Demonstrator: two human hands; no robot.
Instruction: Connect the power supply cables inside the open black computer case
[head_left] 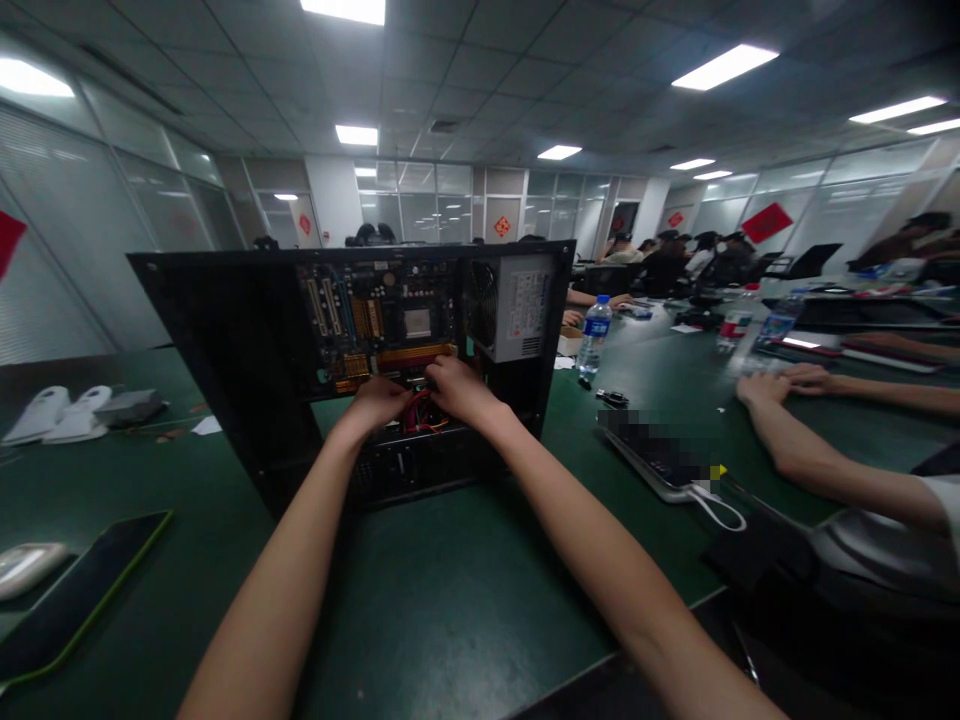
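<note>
An open black computer case stands on the green table, its side off. Inside it I see the motherboard and a grey power supply at the right. Both my hands reach into the case below the motherboard. My left hand is curled, fingers tucked in beside red cables. My right hand is closed over the same spot, pinching at the cables or a connector; what it grips is hidden by the fingers.
A dark tablet and a white mouse lie at the near left. A water bottle stands right of the case. A co-worker's arms rest on the table at right, near a laptop. More people sit at the back.
</note>
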